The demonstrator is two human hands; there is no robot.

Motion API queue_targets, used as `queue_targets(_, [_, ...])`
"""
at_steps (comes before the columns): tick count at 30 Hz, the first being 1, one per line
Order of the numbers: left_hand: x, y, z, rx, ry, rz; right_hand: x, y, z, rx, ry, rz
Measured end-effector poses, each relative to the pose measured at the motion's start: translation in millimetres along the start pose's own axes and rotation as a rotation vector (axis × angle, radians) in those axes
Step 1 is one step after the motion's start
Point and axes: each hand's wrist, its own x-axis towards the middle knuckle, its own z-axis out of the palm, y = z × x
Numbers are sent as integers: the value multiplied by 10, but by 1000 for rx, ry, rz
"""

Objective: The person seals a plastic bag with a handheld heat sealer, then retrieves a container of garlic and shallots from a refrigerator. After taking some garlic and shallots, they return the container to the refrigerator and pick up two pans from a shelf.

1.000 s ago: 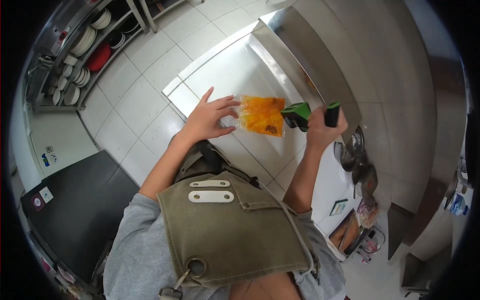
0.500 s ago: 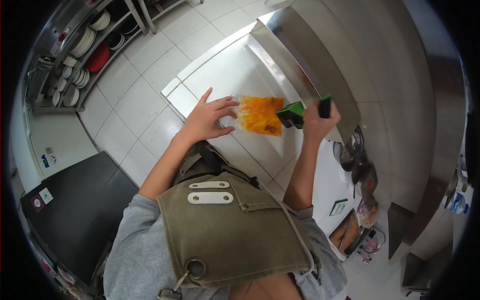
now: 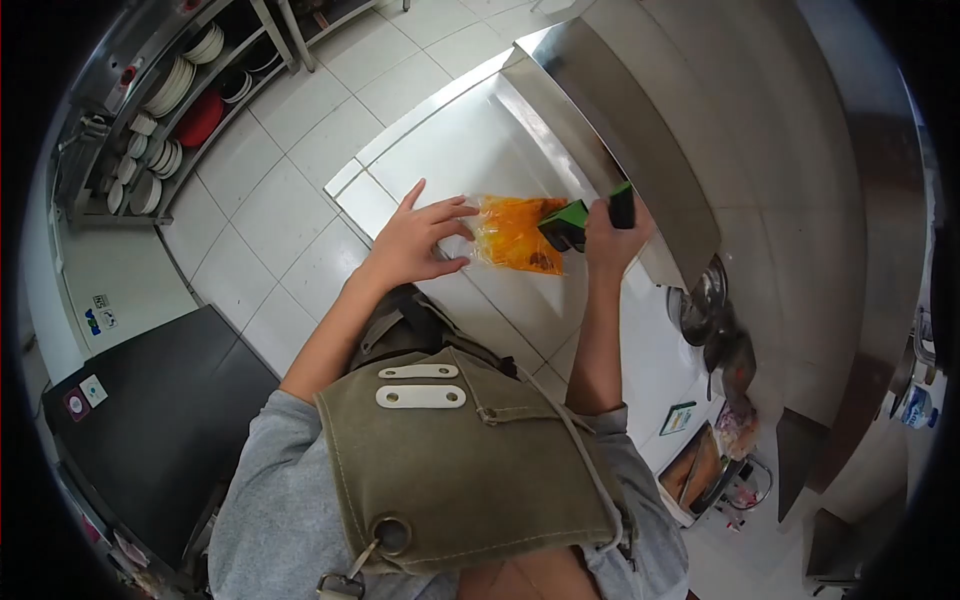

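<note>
A clear plastic bag with orange-yellow contents lies flat on the white tiled counter. At the bag's left edge is my left hand, fingers spread and curved, the fingertips on or just over the clear plastic. My right hand is wrapped round the handle of a green and black tool. The tool's front end reaches over the right edge of the bag; whether it touches the bag I cannot tell.
A metal panel rises along the counter's far right side. Metal pans and a tray with brown contents sit at the right. Shelves hold stacked plates at the upper left, above a black surface.
My right hand and the green and black tool have moved left, so the tool's front end now overlaps the bag's right part. My left hand has hardly moved.
</note>
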Motion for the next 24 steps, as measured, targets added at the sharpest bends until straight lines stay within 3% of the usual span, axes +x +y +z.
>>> queue_targets(2, [-11, 9, 18, -8, 3, -11, 20, -156, -189, 173, -9, 82])
queue_targets(3, [-14, 9, 19, -2, -3, -7, 39, -347, -336, 292, -120, 120])
queue_targets(4, [-19, 12, 23, 3, -12, -3, 6, -305, -281, 290, -125, 119])
queue_targets(6, [-20, 1, 33, 0, -7, -1, -150, -95, -78, 2, -117, -31])
queue_targets(8, [-37, -8, 25, 3, -8, 3, -144, -6, -110, 49, -65, 90])
queue_targets(11, [0, -21, 17, -12, -16, 2, -117, -417, -362, 436, -74, 273])
queue_targets(14, [-5, 3, 32, -5, -11, 7, -250, 44, -169, 148, -85, 185])
queue_targets(16, [-13, 9, 25, 6, -25, -7, -211, -77, -308, 156, -129, 225])
queue_targets(19, [-16, -17, 39, -5, -20, 5, -269, -152, -328, 307, 71, 308])
queue_targets(20, [-34, -1, 45, -7, -31, 4, -295, 21, -225, 84, 35, 169])
queue_targets(22, [-6, 12, 25, -8, -15, -7, -240, 76, -343, 149, -33, 255])
queue_targets(24, [34, -17, 12, -1, -12, 2, -265, -274, -532, 325, -20, 267])
